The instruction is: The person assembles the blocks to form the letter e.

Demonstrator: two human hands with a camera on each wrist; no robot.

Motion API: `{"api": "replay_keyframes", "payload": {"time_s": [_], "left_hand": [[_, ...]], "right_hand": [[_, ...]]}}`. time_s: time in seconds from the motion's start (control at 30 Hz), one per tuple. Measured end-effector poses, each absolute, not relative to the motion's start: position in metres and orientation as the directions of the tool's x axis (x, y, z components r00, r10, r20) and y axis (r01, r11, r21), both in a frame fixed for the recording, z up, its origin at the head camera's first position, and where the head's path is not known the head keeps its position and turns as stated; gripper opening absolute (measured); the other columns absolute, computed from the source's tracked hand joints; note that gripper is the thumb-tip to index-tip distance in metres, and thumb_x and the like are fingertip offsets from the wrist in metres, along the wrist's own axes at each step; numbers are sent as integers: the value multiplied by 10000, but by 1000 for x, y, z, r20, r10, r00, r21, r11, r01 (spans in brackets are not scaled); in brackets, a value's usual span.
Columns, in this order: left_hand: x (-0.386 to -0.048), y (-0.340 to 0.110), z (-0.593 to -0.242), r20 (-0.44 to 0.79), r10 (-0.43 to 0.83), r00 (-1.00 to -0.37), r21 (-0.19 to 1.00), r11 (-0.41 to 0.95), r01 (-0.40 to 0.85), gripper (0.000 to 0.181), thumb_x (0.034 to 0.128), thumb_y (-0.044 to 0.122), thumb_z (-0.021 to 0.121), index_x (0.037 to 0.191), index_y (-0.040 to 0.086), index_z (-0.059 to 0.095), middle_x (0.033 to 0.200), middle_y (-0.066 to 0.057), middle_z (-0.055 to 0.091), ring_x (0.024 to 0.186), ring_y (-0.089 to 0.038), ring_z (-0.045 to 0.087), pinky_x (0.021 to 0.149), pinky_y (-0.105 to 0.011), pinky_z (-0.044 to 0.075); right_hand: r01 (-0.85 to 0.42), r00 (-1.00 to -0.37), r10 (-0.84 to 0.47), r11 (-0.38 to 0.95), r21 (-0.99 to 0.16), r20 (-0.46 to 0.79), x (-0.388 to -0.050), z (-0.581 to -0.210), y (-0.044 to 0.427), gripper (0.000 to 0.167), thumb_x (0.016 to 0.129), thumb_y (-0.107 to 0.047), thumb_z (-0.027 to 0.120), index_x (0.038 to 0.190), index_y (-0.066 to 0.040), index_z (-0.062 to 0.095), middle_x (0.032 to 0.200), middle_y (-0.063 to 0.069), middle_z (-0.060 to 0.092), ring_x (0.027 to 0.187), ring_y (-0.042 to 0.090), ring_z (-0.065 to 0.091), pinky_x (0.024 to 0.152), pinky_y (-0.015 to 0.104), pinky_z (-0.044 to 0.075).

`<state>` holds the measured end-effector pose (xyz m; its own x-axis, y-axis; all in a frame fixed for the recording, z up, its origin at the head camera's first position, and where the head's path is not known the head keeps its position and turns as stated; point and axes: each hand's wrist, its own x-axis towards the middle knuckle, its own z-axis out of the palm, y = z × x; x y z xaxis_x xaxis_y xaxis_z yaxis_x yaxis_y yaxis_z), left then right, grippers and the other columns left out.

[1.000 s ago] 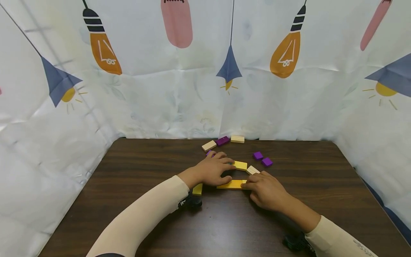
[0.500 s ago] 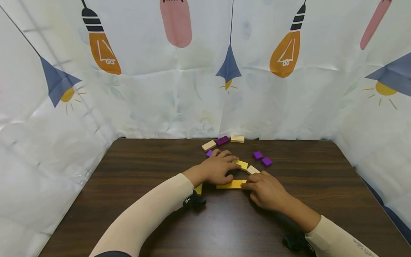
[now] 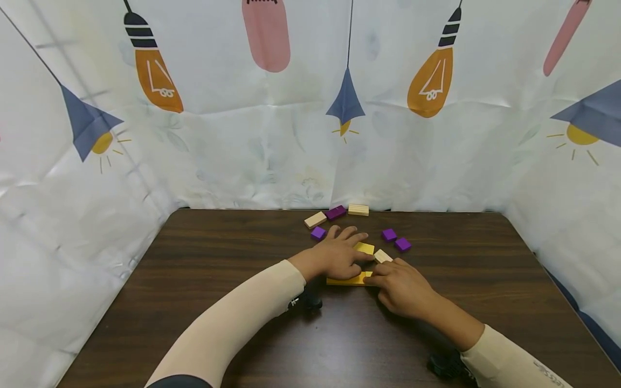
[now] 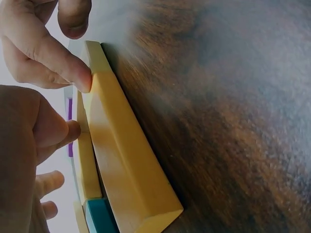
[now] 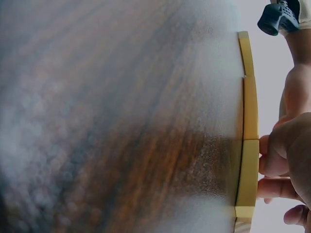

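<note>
My left hand (image 3: 339,257) reaches over the blocks in the head view with fingers spread. Its index finger stretches along the back yellow block (image 3: 365,248), towards a pale wooden block (image 3: 382,256). My right hand (image 3: 405,288) touches the right end of the front row of yellow blocks (image 3: 339,282) with its fingertips. From the left wrist, that front row is a long yellow block (image 4: 131,155) with a paler one beyond it, and a teal block (image 4: 100,216) lies behind. In the right wrist view, fingers meet the outer yellow block (image 5: 249,170). Neither hand grasps a block.
Two purple blocks (image 3: 389,235) lie behind the right hand. A single purple block (image 3: 318,233) is left of the left fingers. Along the back edge of the dark wooden table (image 3: 218,258) sit a pale block (image 3: 315,220), a dark purple block (image 3: 336,212) and a ridged pale block (image 3: 358,210).
My left hand has slid right along the blocks, uncovering the left purple block. Its arm now hides the yellow block that showed at the left. The right hand stays in place.
</note>
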<state>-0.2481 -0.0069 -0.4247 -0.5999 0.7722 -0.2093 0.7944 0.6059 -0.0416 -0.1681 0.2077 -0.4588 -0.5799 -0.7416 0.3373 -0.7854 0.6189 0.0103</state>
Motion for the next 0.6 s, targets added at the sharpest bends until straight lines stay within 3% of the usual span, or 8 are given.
{"api": "replay_keyframes", "payload": {"time_s": [0.1, 0.33, 0.6], "left_hand": [[-250, -7, -425, -192, 771, -607, -29, 614, 789, 500, 1032, 405, 434, 1529, 461, 452, 1687, 15, 212, 1544, -286, 126, 1173, -620, 143], [-254, -9, -424, -162, 751, -640, -24, 645, 763, 443, 1022, 376, 480, 1454, 411, 572, 1593, 70, 410, 1497, -256, 263, 1148, -615, 169], [-256, -12, -424, -186, 754, -631, 18, 644, 765, 498, 1009, 380, 486, 1505, 413, 512, 1608, 46, 393, 1496, -271, 264, 1151, -641, 159]], "right_hand": [[-787, -577, -742, 617, 12, 341, -168, -459, 207, 351, 757, -47, 738, 1085, -153, 805, 974, -42, 671, 882, 137, 630, 774, 353, 453], [-783, -579, -741, 621, 19, 340, -169, -458, 207, 348, 758, -50, 727, 1076, -166, 809, 914, -60, 631, 816, 126, 592, 754, 347, 439], [-786, -572, -744, 618, 28, 344, -169, -459, 207, 353, 755, -39, 721, 1076, -155, 808, 903, -55, 620, 807, 129, 584, 753, 353, 444]]}}
